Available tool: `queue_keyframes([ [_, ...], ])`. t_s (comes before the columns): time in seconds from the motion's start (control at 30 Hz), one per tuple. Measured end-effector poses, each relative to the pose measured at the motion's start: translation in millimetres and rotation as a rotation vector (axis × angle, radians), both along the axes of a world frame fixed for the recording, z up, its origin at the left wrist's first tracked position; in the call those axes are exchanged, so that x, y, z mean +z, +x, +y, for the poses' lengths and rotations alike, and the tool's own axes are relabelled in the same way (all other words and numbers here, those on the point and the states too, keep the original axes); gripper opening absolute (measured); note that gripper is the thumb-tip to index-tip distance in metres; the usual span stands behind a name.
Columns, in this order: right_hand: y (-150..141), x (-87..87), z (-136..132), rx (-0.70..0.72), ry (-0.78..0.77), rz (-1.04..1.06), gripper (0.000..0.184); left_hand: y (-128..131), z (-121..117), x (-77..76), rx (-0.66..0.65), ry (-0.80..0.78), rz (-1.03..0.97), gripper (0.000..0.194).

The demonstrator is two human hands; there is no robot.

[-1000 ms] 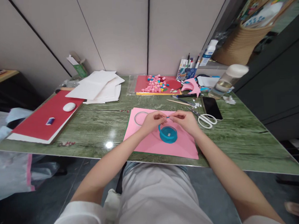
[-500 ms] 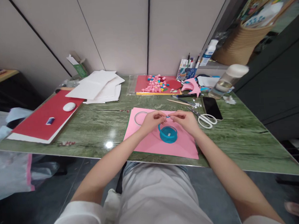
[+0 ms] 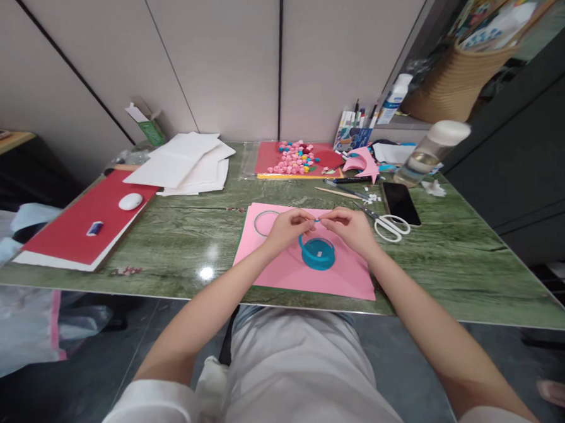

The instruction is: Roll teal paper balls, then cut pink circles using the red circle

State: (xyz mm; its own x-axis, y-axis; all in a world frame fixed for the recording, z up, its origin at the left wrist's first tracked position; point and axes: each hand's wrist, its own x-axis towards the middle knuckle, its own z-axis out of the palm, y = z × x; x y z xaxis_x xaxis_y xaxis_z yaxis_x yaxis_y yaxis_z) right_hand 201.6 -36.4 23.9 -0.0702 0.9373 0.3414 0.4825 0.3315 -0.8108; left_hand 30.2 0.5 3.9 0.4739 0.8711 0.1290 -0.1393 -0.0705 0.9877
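Over the pink sheet (image 3: pixel 276 262), my left hand (image 3: pixel 293 227) is closed in a pinch on the end of a narrow blue ribbon (image 3: pixel 301 241). My right hand (image 3: pixel 347 227) faces it, its thumb and fingertips pinched on the same end. Only a small bit of blue shows between the fingertips. From there the ribbon curves down to its round blue roll (image 3: pixel 318 260), which lies on the pink sheet below my hands. A thin ring (image 3: pixel 256 225) lies on the sheet, partly hidden by my left hand.
White-handled scissors (image 3: pixel 391 228) and a phone (image 3: pixel 401 204) lie right of my hands. A water bottle (image 3: pixel 424 157) stands behind them. Small pink, blue and yellow pieces (image 3: pixel 292 159) lie at the back. White papers (image 3: pixel 180 163) and a red board (image 3: pixel 70 232) are left.
My hands stay in almost the same place, with only slight movement of the fingertips at the ribbon's end. The roll has not visibly moved.
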Motion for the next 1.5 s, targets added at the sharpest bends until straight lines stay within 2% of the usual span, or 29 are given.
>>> queue_keyframes([
  [0.97, 0.5, -1.4, 1.0, -0.015, -0.011, 0.03, 0.014, 0.2, -4.2, 2.8, -0.032, 0.009, 0.021, 0.021],
  [1.27, -0.9, -1.7, 1.7, -0.015, -0.059, 0.049, 0.013, 0.3, -5.8, 3.1, -0.05, 0.013, 0.034, 0.022],
  [1.5, -1.2, -3.5, 3.1, 0.026, -0.113, 0.084, 0.021, -0.5, -6.4, 5.2, -0.111, -0.029, -0.009, 0.017],
])
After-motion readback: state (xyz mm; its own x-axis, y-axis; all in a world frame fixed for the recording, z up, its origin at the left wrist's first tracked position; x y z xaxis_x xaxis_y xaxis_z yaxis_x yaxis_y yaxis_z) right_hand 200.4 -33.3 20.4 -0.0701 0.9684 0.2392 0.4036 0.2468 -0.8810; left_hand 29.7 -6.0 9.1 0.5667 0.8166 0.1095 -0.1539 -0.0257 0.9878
